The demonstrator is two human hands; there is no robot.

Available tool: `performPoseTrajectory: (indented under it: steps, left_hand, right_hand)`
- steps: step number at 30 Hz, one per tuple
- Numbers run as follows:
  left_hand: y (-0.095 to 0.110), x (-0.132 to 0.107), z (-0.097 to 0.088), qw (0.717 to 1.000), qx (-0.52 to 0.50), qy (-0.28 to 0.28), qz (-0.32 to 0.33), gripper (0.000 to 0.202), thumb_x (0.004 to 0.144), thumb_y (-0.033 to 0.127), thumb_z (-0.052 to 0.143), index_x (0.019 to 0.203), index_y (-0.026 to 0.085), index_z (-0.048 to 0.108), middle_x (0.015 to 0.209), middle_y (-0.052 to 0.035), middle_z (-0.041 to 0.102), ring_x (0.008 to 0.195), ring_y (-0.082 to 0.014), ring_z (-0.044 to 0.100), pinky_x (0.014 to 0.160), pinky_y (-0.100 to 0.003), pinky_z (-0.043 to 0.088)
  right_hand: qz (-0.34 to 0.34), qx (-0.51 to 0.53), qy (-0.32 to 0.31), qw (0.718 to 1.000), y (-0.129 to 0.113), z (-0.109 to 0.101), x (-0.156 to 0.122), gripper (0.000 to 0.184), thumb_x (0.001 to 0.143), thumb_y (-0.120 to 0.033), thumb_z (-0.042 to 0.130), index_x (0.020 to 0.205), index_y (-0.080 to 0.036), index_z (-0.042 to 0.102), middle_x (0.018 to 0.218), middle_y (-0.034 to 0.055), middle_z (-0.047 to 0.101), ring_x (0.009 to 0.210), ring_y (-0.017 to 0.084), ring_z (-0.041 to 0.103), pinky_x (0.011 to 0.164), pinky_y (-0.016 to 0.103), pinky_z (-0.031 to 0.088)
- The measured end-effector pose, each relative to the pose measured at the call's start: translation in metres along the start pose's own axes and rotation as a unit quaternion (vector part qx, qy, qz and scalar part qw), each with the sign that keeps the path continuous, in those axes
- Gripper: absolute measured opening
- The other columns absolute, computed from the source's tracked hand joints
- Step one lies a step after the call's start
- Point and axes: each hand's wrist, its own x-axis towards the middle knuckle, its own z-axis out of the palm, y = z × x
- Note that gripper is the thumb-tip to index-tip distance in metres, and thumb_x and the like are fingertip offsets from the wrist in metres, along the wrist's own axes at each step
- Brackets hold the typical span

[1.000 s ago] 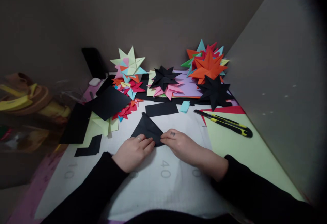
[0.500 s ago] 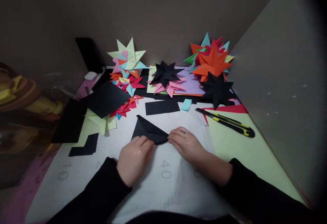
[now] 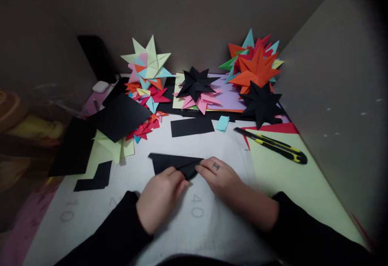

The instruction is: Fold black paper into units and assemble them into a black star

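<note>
A folded black paper piece (image 3: 169, 161) lies on the white cutting mat (image 3: 212, 221) in front of me, its long point aimed left. My left hand (image 3: 160, 197) presses its fingertips together on the paper's near edge. My right hand (image 3: 220, 175) pinches the paper's right end, fingers closed on it. Both sleeves are black.
A yellow-and-black utility knife (image 3: 273, 145) lies to the right on pale green paper. A black paper strip (image 3: 192, 126) and a small blue scrap (image 3: 222, 123) sit behind the fold. Coloured and black paper stars (image 3: 195, 84) line the back wall. Black sheets (image 3: 121, 116) lie at left.
The black paper has been turned and flattened: its upright point now lies low and points left. Both hands stayed on its near edge, and the camera tipped slightly down.
</note>
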Motion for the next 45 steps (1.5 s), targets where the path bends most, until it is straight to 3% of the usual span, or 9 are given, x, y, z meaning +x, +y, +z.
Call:
performPoseTrajectory:
  steps: [4, 7, 10, 15, 19, 23, 28, 33, 45]
  left_hand:
    - [0.005, -0.01, -0.005, 0.996, -0.036, 0.016, 0.076, 0.02, 0.091, 0.025, 0.047, 0.1, 0.019, 0.064, 0.088, -0.0048, 0.066, 0.077, -0.0171, 0.063, 0.068, -0.029, 0.052]
    - [-0.01, -0.005, -0.016, 0.982, 0.079, 0.069, 0.158, 0.029, 0.088, 0.015, 0.049, 0.113, 0.022, 0.061, 0.11, -0.009, 0.064, 0.101, -0.0258, 0.057, 0.082, -0.043, 0.05]
    - [-0.026, 0.002, -0.02, 0.98, 0.118, 0.039, 0.157, 0.038, 0.082, 0.012, 0.056, 0.118, 0.023, 0.059, 0.124, -0.0114, 0.055, 0.11, -0.0281, 0.052, 0.087, -0.046, 0.049]
    - [-0.025, -0.006, -0.003, 0.995, 0.053, 0.04, 0.077, 0.035, 0.086, 0.016, 0.052, 0.121, 0.017, 0.058, 0.116, -0.0126, 0.055, 0.094, -0.0207, 0.061, 0.081, -0.034, 0.054]
    - [-0.012, -0.012, 0.01, 0.998, 0.055, 0.024, 0.035, 0.037, 0.089, 0.016, 0.047, 0.126, 0.013, 0.052, 0.104, -0.01, 0.058, 0.078, -0.0164, 0.064, 0.073, -0.029, 0.056]
    - [-0.002, -0.006, 0.01, 0.988, 0.152, -0.032, 0.023, 0.048, 0.088, 0.021, 0.051, 0.134, 0.01, 0.044, 0.093, -0.0094, 0.062, 0.07, -0.0201, 0.065, 0.064, -0.032, 0.055]
    - [-0.004, 0.004, 0.004, 0.979, 0.192, -0.063, 0.036, 0.053, 0.088, 0.031, 0.053, 0.135, 0.009, 0.044, 0.087, -0.0096, 0.064, 0.071, -0.0242, 0.065, 0.056, -0.033, 0.051]
    - [-0.024, 0.007, 0.004, 0.987, 0.128, 0.019, 0.098, 0.037, 0.09, 0.028, 0.049, 0.125, 0.02, 0.055, 0.087, -0.006, 0.062, 0.08, -0.0194, 0.06, 0.068, -0.03, 0.05]
    - [-0.038, 0.014, -0.002, 0.99, 0.024, 0.032, 0.136, 0.038, 0.084, 0.034, 0.059, 0.117, 0.015, 0.062, 0.093, -0.0083, 0.06, 0.09, -0.0222, 0.053, 0.078, -0.037, 0.049]
  right_hand:
    - [-0.014, 0.029, 0.002, 0.999, 0.004, 0.001, 0.002, 0.027, 0.089, -0.008, 0.041, 0.102, -0.014, 0.065, 0.105, 0.0129, 0.062, 0.096, 0.024, 0.056, 0.081, 0.036, 0.051]
    - [0.003, 0.074, 0.009, 0.997, 0.006, 0.0, 0.006, 0.028, 0.088, -0.007, 0.041, 0.101, -0.017, 0.064, 0.109, 0.0125, 0.062, 0.1, 0.023, 0.056, 0.086, 0.037, 0.051]
    - [0.076, 0.135, 0.036, 0.987, 0.002, -0.007, 0.01, 0.023, 0.086, -0.008, 0.044, 0.098, -0.017, 0.06, 0.1, 0.0114, 0.062, 0.095, 0.022, 0.059, 0.083, 0.039, 0.052]
    - [0.254, 0.306, -0.026, 0.917, -0.019, -0.022, 0.012, 0.036, 0.076, -0.015, 0.06, 0.11, -0.02, 0.048, 0.093, 0.0076, 0.064, 0.08, 0.02, 0.064, 0.067, 0.034, 0.056]
    - [0.293, 0.4, -0.037, 0.868, -0.026, -0.02, 0.01, 0.065, 0.071, -0.011, 0.064, 0.129, -0.021, 0.038, 0.123, 0.0151, 0.057, 0.106, 0.025, 0.061, 0.082, 0.038, 0.056]
    - [0.305, 0.49, -0.033, 0.816, -0.02, -0.018, 0.006, 0.064, 0.081, -0.008, 0.053, 0.139, -0.022, 0.031, 0.136, 0.0152, 0.05, 0.119, 0.023, 0.054, 0.094, 0.039, 0.052]
    - [0.249, 0.395, -0.06, 0.883, -0.03, -0.02, -0.005, 0.068, 0.087, -0.01, 0.046, 0.147, -0.025, 0.019, 0.148, 0.0096, 0.032, 0.135, 0.024, 0.032, 0.106, 0.049, 0.036]
    - [0.124, 0.224, -0.07, 0.964, -0.043, -0.008, -0.011, 0.079, 0.08, 0.0, 0.037, 0.149, -0.021, 0.006, 0.152, 0.0118, 0.02, 0.139, 0.027, 0.02, 0.108, 0.053, 0.033]
    - [0.027, 0.161, -0.138, 0.977, -0.03, -0.016, -0.015, 0.068, 0.086, -0.016, 0.047, 0.147, -0.013, 0.018, 0.148, 0.0193, 0.03, 0.137, 0.028, 0.028, 0.106, 0.052, 0.036]
